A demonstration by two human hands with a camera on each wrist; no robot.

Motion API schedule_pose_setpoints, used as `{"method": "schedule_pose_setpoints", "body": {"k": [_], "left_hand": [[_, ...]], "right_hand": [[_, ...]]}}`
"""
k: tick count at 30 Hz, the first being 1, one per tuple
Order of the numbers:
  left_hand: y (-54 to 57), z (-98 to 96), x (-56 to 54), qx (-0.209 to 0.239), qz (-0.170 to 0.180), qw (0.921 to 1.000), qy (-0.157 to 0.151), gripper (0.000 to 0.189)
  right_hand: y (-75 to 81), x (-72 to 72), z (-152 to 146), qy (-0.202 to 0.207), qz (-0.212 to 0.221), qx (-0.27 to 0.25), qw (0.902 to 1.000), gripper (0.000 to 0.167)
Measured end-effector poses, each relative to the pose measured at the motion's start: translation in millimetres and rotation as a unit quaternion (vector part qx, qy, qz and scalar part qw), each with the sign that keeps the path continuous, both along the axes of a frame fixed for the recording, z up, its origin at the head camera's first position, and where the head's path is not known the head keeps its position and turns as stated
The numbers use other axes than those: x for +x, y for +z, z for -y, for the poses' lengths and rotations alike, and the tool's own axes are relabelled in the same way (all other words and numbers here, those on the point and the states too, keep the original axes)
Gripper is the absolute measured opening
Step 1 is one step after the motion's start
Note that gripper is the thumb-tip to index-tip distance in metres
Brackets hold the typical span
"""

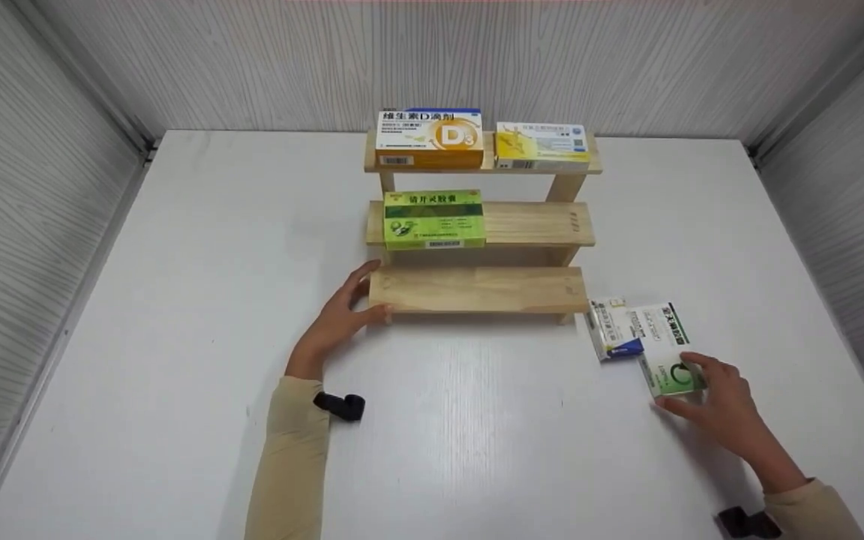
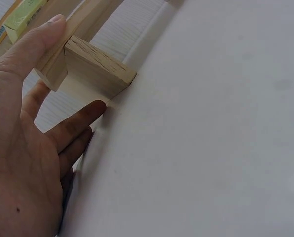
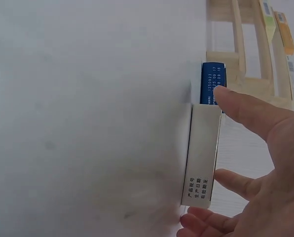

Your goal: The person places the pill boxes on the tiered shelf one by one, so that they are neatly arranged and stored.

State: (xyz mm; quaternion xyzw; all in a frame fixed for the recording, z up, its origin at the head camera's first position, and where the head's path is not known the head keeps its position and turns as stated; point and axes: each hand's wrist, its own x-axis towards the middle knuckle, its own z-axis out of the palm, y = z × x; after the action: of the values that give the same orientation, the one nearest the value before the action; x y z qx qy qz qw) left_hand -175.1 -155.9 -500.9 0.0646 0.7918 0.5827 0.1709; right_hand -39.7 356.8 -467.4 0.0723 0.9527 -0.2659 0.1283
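A long beige fabric sleeve [image 1: 289, 457], lightly creased, shows at the lower left of the frame, a matching beige cuff [image 1: 814, 510] at the lower right. Each wrist wears a small black device [image 1: 340, 406]. The left hand [image 1: 336, 321] and right hand [image 1: 724, 409] are bare.

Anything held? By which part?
Left hand: wooden rack, by the left end of its bottom step. Right hand: around the near end of the green-white box; can't tell if gripped.

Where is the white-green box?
In the head view, the white-green box lies right of the shelf, at the right hand, beside a smaller white box.
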Motion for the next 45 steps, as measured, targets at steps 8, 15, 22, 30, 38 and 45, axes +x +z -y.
{"method": "schedule_pose_setpoints", "body": {"k": [8, 15, 22, 30, 38, 45], "left_hand": [[0.7, -0.9, -1.1, 0.004, 0.001, 1.0000, -0.002, 0.081], [1.6, -1.8, -0.7, 0.003, 0.000, 1.0000, -0.002, 0.081], [0.7, -1.8, -0.7, 0.005, -0.002, 1.0000, -0.004, 0.081], [0.6, -1.8, -1.4, 0.011, -0.006, 0.9999, -0.010, 0.079], [2.5, -0.1, 0.5, 0.009, 0.007, 0.9999, -0.004, 0.081], [0.7, -0.1, 0.2, 0.004, 0.009, 0.9999, -0.004, 0.082]], "right_hand": [[-1.0, -1.4, -5, 0.005, -0.005, 0.010, 0.9999, 0.082], [-0.4, -6.6, -15, 0.004, -0.006, -0.001, 1.0000, 0.081], [-2.2, -8.6, -14, -0.016, -0.020, 0.004, 0.9997, 0.077], [13.5, -10.4, -26, -0.014, -0.051, -0.036, 0.9979, 0.066], [36.1, -13.5, -32, 0.014, -0.138, -0.060, 0.9886, 0.059], [53.7, -24.3, -22, 0.069, -0.179, -0.075, 0.9786, 0.060]]}}
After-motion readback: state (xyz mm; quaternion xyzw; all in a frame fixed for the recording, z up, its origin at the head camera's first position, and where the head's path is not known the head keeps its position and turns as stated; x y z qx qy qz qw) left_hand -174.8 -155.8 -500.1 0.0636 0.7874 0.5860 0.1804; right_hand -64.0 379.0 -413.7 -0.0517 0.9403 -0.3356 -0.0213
